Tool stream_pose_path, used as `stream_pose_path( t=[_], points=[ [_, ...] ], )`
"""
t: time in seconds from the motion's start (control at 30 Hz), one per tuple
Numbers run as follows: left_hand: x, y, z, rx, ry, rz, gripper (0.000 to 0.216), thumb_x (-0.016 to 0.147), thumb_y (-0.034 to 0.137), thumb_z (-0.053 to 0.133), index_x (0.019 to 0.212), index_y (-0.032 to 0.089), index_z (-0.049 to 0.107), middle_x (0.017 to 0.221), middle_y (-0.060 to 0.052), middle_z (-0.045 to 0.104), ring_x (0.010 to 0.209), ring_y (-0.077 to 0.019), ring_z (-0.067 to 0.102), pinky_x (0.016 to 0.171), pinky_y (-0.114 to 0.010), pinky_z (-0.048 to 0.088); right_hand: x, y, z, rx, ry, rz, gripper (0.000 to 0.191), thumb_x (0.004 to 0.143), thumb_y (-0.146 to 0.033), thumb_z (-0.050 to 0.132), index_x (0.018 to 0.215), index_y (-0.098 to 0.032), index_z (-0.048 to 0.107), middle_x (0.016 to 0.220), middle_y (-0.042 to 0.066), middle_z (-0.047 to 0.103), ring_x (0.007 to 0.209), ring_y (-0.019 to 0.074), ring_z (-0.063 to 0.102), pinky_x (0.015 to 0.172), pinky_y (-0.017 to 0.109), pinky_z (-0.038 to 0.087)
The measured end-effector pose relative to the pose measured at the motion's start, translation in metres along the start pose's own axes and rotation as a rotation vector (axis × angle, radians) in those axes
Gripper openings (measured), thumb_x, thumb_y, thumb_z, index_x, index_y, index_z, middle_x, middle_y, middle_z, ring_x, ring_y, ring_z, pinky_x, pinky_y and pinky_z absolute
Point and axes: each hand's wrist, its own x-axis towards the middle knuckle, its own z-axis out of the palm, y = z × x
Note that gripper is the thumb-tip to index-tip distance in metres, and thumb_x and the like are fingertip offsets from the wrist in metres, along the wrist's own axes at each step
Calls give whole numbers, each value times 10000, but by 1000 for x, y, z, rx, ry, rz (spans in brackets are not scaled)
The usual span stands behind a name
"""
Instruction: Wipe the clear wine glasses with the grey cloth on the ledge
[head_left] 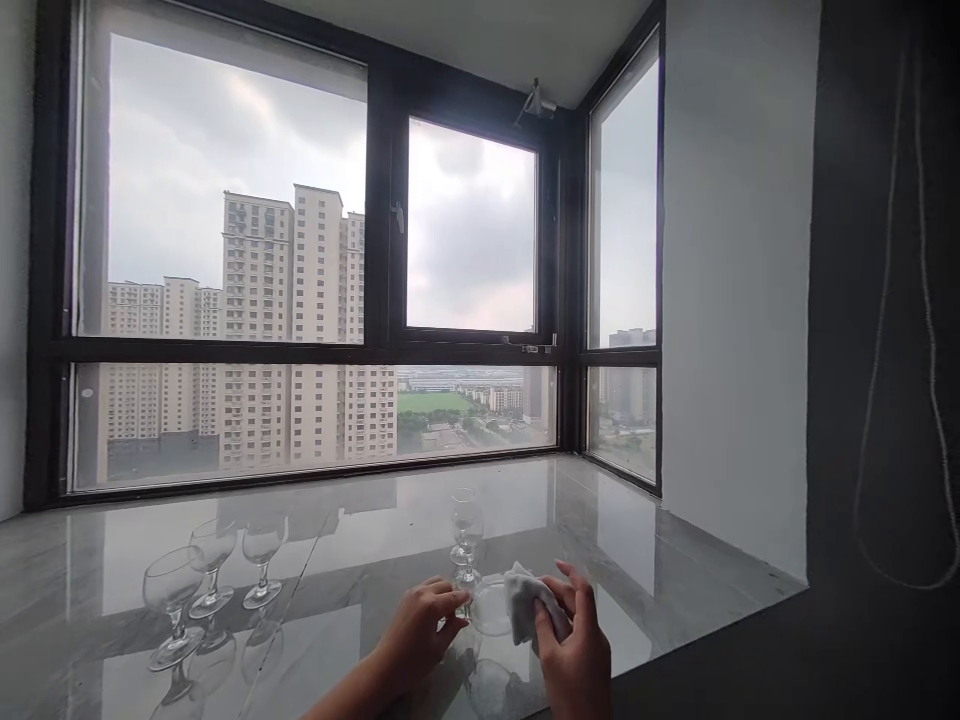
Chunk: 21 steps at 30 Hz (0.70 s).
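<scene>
Clear empty wine glass [491,608] gripped in my left hand [424,628] | my right hand [574,650] clasps white cloth [525,603] at its rim | three empty glasses [212,565] stand leftward

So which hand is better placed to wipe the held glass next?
Probably the right: the right hand presses the white cloth against the glass, while the left hand is busy gripping that glass.

High-rise apartment interior, bay-window corner. Dark-framed windows [386,250] wrap two sides above a deep polished marble sill [660,570], and residential tower blocks [292,320] stand outside at eye level. Stemmed glasses [214,560] on the sill and a plain white wall [739,280] point to a home rather than a workplace
</scene>
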Motion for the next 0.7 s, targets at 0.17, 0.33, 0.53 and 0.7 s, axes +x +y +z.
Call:
stream_pose_path(
  t=[0.17,0.33,0.53,0.7],
  points=[
    [-2,4,-6,38,-37,23,192,911,214,572,974,250,749,856,-38,715,846,-210,612,731,-276,399,-8,4,4,-7,-137,-74,418,792,-380,550,1184,-240,590,849,27,741,803,223,715,743,304,535],
    [-4,1,-2,111,-50,94,164,913,221,578,942,250,736,833,-36,705,822,-202,608,698,-270,391,-5,15,1,-25,-165,-45,486,698,-311,569,1169,-218,647,673,-9,698,659,209,678,692,289,512],
    [-2,-17,16,263,-6,332,182,900,271,612,1047,263,720,765,-35,691,730,-189,587,586,-261,351,-3,41,12,60,-272,127,620,568,-294,578,1172,-176,651,553,-25,649,562,205,621,605,274,453],
    [1,-19,18,184,43,334,144,865,170,614,963,228,702,759,-25,690,730,-182,586,656,-256,397,-2,36,20,304,-317,354,775,553,-371,690,1271,-113,558,555,-16,644,529,193,569,525,268,374]
  ],
)
